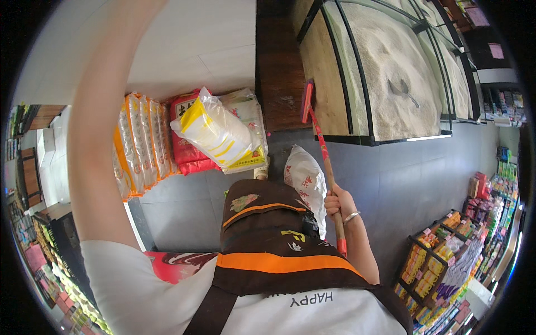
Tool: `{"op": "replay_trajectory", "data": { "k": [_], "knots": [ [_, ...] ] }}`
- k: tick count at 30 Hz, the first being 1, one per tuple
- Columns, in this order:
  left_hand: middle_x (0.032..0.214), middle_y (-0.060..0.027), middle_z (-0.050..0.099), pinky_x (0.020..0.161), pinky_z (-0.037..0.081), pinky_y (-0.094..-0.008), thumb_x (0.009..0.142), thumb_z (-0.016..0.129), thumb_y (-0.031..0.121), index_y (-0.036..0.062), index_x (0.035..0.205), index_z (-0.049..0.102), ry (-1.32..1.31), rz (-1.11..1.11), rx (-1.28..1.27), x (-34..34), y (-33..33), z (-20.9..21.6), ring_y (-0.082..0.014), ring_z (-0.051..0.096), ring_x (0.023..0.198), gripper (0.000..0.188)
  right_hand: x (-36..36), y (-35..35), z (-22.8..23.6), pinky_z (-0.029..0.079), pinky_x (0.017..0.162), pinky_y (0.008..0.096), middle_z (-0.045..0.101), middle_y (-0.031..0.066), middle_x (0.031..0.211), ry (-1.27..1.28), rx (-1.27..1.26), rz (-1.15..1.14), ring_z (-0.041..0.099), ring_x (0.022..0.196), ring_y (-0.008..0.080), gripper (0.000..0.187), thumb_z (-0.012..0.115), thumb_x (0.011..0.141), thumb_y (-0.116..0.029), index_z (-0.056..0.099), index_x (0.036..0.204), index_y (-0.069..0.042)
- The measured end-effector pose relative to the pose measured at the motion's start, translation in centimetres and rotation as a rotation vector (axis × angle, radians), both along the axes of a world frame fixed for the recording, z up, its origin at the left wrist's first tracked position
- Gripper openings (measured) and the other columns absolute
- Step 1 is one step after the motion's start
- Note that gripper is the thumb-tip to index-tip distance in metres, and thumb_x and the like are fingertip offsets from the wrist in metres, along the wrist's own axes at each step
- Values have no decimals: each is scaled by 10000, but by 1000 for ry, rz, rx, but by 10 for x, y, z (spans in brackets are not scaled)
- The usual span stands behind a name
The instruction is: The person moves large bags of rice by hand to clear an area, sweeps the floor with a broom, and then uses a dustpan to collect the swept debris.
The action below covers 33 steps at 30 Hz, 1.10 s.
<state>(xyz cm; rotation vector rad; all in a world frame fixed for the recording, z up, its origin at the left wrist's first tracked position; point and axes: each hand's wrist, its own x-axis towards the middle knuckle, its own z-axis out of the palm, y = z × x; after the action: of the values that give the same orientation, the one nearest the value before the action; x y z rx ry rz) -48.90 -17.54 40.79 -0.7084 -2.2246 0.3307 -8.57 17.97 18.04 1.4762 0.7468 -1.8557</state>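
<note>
My right hand (pixel 339 201) is wrapped round the wooden handle of a broom (pixel 324 151), low on the shaft near its red end. The broom's narrow red and purple head (pixel 307 100) is by the dark wooden strip (pixel 279 95), beside the grain bin (pixel 329 84). My left arm (pixel 100 128) stretches up past the top edge, so the left hand is out of sight. Close to the handle, a white sack with red print (pixel 304 181) stands against the front of my dark apron (pixel 262 218).
Upright clear packs with orange edges (pixel 139 145), a red bag (pixel 184 159) and a yellow-and-white bag (pixel 215 131) line the pale wall at left. A metal scoop (pixel 403 92) lies in the bin's pale grain. Stocked shelves (pixel 432 262) stand at right.
</note>
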Motion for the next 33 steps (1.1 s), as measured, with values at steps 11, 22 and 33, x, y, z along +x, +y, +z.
{"op": "replay_trajectory", "data": {
  "k": [11, 22, 33],
  "knots": [
    [873, -175, 624, 753, 471, -449, 874, 430, 268, 88, 997, 573, -1686, 576, 222, 529, -111, -331, -340, 599, 846, 260, -8, 27, -11, 225, 329, 166, 311, -81, 527, 65, -300, -152, 267, 378, 12, 266, 434, 921, -318, 420, 790, -86],
    [1146, -182, 512, 893, 387, -412, 780, 567, 307, 79, 1200, 469, -1198, 1529, 680, 782, -28, -266, -332, 450, 1105, 488, 10, 43, -18, 279, 345, 166, 327, -71, 537, 22, -365, -97, 296, 386, 15, 211, 468, 914, -239, 442, 821, -51],
    [1161, -83, 505, 841, 481, -363, 860, 440, 81, 106, 1317, 366, -1151, 1023, 2924, 837, 24, -350, -232, 540, 1036, 463, 10, 61, -18, 297, 356, 149, 332, -71, 529, 109, -418, -103, 313, 387, 12, 201, 470, 913, -197, 434, 779, -51]
  ]
}}
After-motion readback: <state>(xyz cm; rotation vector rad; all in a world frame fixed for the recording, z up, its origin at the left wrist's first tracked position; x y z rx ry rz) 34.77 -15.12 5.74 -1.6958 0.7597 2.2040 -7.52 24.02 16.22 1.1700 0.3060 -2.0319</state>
